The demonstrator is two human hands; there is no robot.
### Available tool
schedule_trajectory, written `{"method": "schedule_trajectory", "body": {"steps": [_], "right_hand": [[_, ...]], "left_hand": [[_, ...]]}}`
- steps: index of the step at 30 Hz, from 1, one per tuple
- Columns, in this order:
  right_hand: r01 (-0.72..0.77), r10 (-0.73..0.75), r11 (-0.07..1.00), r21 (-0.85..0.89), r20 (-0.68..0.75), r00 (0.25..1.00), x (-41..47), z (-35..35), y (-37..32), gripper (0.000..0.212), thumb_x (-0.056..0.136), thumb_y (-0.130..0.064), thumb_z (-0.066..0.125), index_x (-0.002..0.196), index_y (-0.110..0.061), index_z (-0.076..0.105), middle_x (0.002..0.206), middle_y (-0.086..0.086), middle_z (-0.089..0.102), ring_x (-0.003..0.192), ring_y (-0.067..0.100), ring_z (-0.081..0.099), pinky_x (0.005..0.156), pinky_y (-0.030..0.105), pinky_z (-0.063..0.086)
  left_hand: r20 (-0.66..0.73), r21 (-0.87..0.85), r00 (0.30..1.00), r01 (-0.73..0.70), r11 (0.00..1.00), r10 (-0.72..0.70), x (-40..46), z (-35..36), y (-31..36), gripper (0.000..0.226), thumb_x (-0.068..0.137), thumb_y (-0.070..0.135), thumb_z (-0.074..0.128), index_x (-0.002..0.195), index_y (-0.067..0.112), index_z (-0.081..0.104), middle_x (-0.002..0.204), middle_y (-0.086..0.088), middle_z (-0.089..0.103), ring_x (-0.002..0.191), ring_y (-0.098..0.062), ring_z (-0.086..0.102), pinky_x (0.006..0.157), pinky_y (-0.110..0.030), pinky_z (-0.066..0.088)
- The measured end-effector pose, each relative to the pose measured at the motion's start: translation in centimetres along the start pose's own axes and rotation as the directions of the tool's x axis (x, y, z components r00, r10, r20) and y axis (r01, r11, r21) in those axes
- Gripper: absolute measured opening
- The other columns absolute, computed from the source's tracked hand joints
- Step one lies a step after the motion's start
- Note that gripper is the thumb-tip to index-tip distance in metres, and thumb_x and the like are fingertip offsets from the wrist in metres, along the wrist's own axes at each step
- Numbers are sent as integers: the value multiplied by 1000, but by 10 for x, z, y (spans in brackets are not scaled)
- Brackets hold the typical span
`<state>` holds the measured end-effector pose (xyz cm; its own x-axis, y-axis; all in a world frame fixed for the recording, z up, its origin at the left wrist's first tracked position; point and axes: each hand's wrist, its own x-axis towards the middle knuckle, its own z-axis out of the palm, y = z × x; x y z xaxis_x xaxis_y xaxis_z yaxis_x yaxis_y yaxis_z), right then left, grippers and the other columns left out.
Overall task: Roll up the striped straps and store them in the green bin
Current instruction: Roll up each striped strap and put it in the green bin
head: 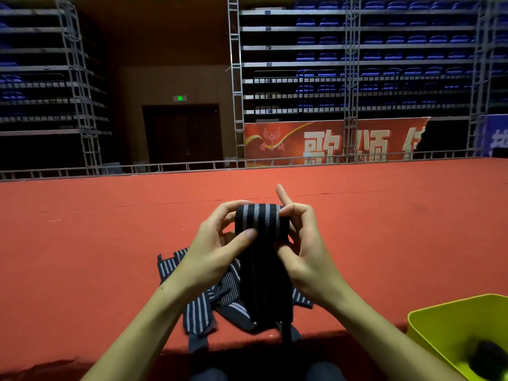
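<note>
Red carpeted stage floor (110, 243) runs wide and bare to left, right and far side; far edge meets a metal rail (165, 167), near edge drops off just below the strap pile. Green bin (439, 323) sits off the near edge at lower right, well apart from the hands, open top, dark rolled item (488, 356) inside, blurred.

Striped strap (259, 220), black with grey stripes, held up above the floor between both hands, partly rolled at top; its loose tail hangs down dark toward the near edge. Left hand (217, 251): fingers curled, thumb (244, 239) pressed on the front of the roll, other fingertips (239, 203) hooked over the top left edge. Right hand (305, 243): fingers bent round the right side of the roll, pinching it; index finger (283, 195) sticks up straight, free of the strap. Both hands gripping, neither spread wide.

Pile of loose straps (203, 309) lies flat on the floor under the forearms, overlapping, some ends reaching the near edge. Beyond the rail: red banner (330, 141), tiers of blue seats (384, 39), dark door (182, 133).
</note>
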<state>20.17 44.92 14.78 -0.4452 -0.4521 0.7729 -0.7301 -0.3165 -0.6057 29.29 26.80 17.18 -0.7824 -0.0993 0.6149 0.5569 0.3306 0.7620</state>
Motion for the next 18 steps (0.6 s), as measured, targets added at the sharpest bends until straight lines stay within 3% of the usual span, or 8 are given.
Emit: {"method": "schedule_trajectory", "body": {"steps": [3,5,8,10,13,18], "right_hand": [[-39,36,997,59,57,998,-1,-2,-2,43,96,-1,59,131,-18,40,176,-10,22,151,10,45,117,40,47],[-111,104,991,80,88,991,1,-8,-7,45,101,-21,67,140,-25,45,173,-11,31,147,8,50,114,33,50],[-244,242,969,43,53,969,8,-17,-15,40,103,-43,68,141,-36,58,147,-4,64,116,22,76,95,50,64],[-299,297,954,24,76,952,13,-22,-18,41,98,-45,68,139,-39,61,129,4,74,104,27,80,87,61,65],[-309,301,950,46,120,946,16,-26,-20,34,96,-40,71,130,-35,67,118,11,77,103,33,79,87,66,62],[-277,265,954,119,104,959,15,-32,-15,33,95,-21,79,127,-26,70,124,11,75,100,39,79,94,54,63]], "left_hand": [[-4,17,1000,-24,1000,24,0,-1,-5,41,99,15,71,137,21,60,130,-6,71,118,-30,73,98,-42,63],[14,57,999,-52,997,52,-1,-4,-6,38,101,10,70,136,20,60,130,-6,70,117,-33,73,97,-45,63],[42,97,996,-76,992,72,-2,-4,-6,38,101,0,69,135,14,59,130,-5,68,119,-31,72,99,-44,62],[36,114,995,-93,989,90,-1,-5,-5,38,100,-3,69,134,12,58,130,-5,67,120,-29,72,101,-44,61],[56,71,996,-76,995,72,1,-8,-2,39,99,-6,70,133,8,57,133,-9,66,120,-32,72,103,-53,60],[116,-21,993,-5,1000,7,-4,-11,6,41,99,3,72,137,13,58,143,-7,63,119,-42,74,102,-66,58]]}}
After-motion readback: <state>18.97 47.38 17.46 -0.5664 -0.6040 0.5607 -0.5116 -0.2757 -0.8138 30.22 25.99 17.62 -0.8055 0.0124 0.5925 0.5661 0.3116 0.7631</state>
